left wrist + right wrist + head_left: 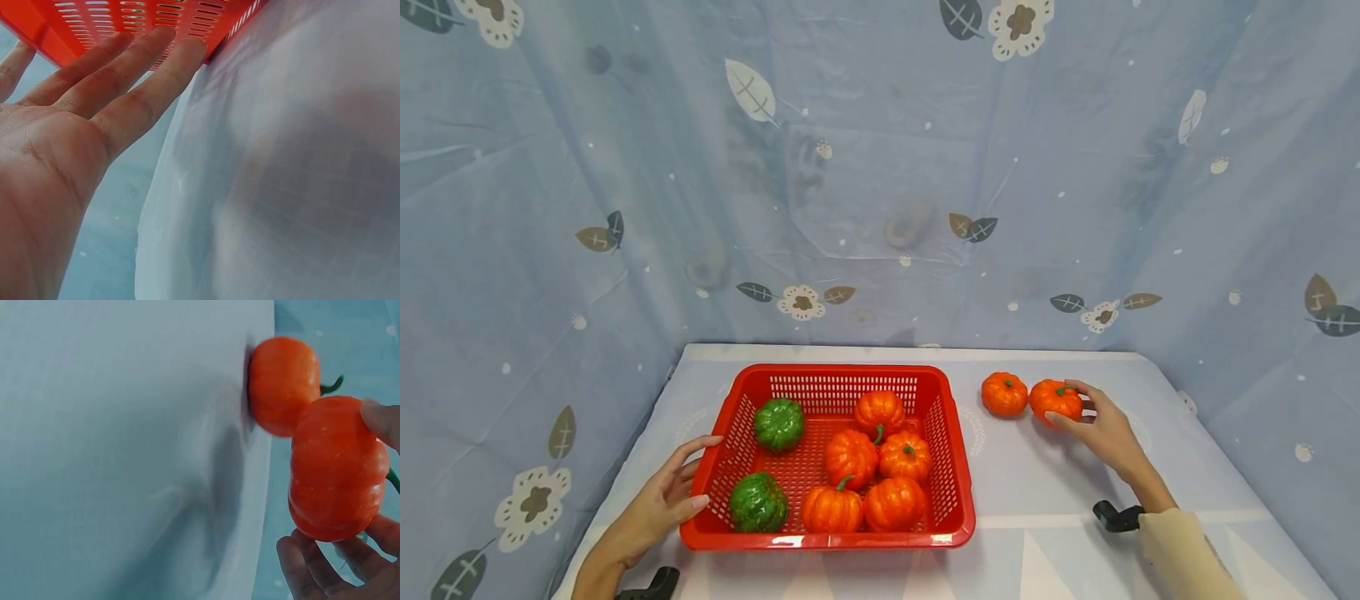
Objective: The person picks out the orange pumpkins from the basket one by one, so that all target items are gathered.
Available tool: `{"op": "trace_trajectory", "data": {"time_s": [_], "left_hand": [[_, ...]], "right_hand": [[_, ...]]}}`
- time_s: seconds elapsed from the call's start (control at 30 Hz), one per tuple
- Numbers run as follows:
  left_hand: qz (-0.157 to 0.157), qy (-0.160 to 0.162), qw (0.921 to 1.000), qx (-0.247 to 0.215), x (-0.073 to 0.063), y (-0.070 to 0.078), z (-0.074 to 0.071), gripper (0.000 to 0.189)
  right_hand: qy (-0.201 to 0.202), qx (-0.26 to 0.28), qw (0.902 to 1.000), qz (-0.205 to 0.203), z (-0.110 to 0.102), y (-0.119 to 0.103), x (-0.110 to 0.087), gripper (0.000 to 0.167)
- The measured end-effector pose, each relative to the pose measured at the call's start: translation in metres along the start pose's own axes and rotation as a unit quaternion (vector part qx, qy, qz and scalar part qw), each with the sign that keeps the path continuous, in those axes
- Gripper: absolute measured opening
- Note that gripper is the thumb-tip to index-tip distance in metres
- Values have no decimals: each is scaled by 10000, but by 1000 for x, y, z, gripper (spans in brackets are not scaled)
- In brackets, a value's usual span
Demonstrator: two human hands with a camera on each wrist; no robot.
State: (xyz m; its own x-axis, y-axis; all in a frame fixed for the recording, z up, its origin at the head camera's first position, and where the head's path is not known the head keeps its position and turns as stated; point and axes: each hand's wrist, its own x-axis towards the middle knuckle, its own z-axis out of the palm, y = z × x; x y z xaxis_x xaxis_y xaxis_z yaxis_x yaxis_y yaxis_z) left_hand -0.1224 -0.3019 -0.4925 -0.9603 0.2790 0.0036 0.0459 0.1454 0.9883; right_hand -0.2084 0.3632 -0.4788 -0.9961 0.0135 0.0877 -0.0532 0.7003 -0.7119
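A small orange pumpkin is pinched between the thumb and fingers of my right hand. In the right wrist view, this pumpkin appears raised off the table. Just left of it, a second orange pumpkin sits on the table. My left hand is at the left side of a red plastic basket; its fingers lie fairly straight against the slotted wall. Inside the basket are several orange pumpkins on the right and two green pumpkins on the left.
A pale patterned cloth covers the table. Blue floral curtain hangs behind and along both sides. A black wrist-camera mount shows under the right wrist, and another by the left.
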Motion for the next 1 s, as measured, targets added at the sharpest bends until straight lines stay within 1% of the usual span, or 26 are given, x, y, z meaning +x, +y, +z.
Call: {"op": "trace_trajectory", "data": {"time_s": [0.13, 0.37, 0.5, 0.77, 0.9, 1.0], "left_hand": [[-46, 39, 10000, 29, -1, 0, -1, 71], [149, -83, 9998, 74, -1, 0, -1, 70], [71, 12, 10000, 41, -1, 1, 1, 70], [112, -3, 9999, -47, -1, 0, 0, 71], [78, 18, 10000, 12, -1, 0, 0, 71], [101, 0, 9999, 47, -1, 0, 0, 71]], "right_hand": [[0, -73, 9999, 94, 0, 4, 9, 88], [-94, -204, 9995, 206, 5, 14, 26, 91], [-196, -224, 9991, 311, 8, 18, 33, 92], [-288, -268, 9981, 471, 10, 20, 38, 92], [-353, -312, 9978, 467, 9, 20, 38, 94], [-276, -434, 9980, 380, 7, 17, 37, 92]]}}
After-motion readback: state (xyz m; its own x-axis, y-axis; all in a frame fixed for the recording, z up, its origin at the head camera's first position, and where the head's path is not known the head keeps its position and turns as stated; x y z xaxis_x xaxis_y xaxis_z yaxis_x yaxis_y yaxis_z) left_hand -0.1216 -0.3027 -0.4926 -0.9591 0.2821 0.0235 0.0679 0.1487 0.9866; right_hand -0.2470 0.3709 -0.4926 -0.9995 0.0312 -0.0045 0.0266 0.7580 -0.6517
